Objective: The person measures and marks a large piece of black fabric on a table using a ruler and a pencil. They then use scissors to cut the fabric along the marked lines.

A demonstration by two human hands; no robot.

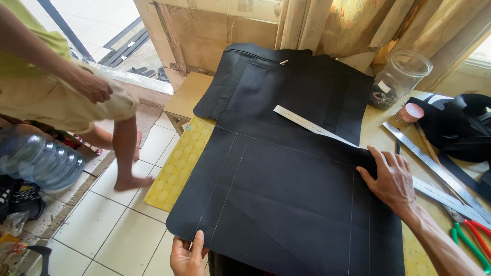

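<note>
A large sheet of black fabric (286,174) with thin chalk lines lies over a yellow cutting mat (179,163) on the table. My left hand (187,254) grips the fabric's near left edge, thumb on top. My right hand (391,176) rests flat on the fabric near its right side, fingers spread, where the cloth folds over. A white ruler (312,125) lies slantwise across the fabric, just beyond my right hand. A zip pull (283,62) shows at the fabric's far end.
A long metal ruler (434,171), a clear jar (399,79), a small pink-lidded pot (409,113), black straps (460,122) and red and green-handled tools (470,237) lie at right. Another person (66,92) stands on the tiled floor at left by a blue water bottle (38,158).
</note>
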